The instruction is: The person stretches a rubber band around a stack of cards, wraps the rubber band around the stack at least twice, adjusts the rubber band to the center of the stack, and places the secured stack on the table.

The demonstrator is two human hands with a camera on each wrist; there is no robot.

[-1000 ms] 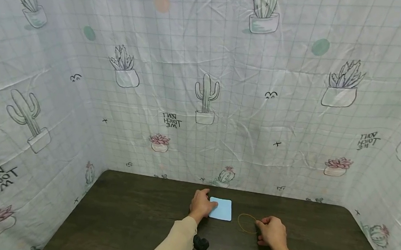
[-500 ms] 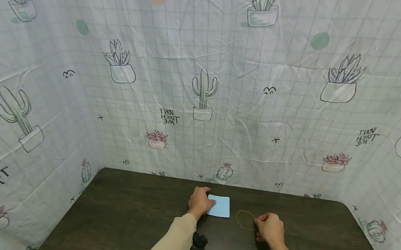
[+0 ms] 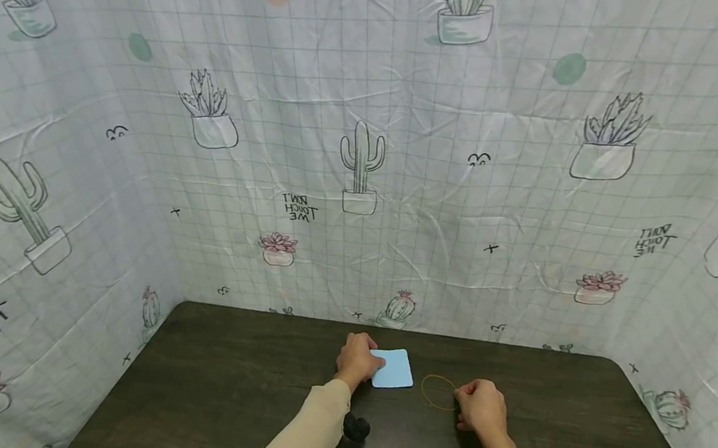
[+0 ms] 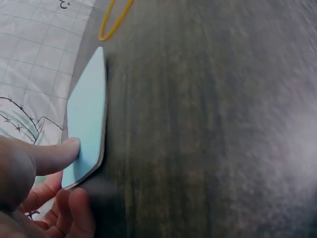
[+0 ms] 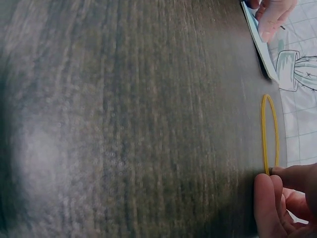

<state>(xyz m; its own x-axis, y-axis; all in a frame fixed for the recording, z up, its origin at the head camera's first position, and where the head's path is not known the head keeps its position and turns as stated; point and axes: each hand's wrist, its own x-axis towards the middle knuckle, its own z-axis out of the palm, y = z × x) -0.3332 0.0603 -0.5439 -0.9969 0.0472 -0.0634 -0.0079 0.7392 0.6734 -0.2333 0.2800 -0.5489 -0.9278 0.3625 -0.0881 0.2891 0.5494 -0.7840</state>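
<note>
Right hand [image 5: 294, 203], lower right: thumb and fingertips pinch near end of yellow band [image 5: 264, 134]. Band forms long narrow loop, far end near blue pad [image 5: 266, 58], apart from it. Pad seen nearly edge-on; left hand [image 5: 276, 17] holds it, thumb on face. Dark wood-grained table [image 5: 133, 114]; gridded cloth [image 5: 299, 119] beyond edge, potted cactus drawn on it.

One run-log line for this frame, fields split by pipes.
left hand: pinches blue card by edge | right hand: pinches yellow loop | card and loop: apart | surface: dark table
</note>
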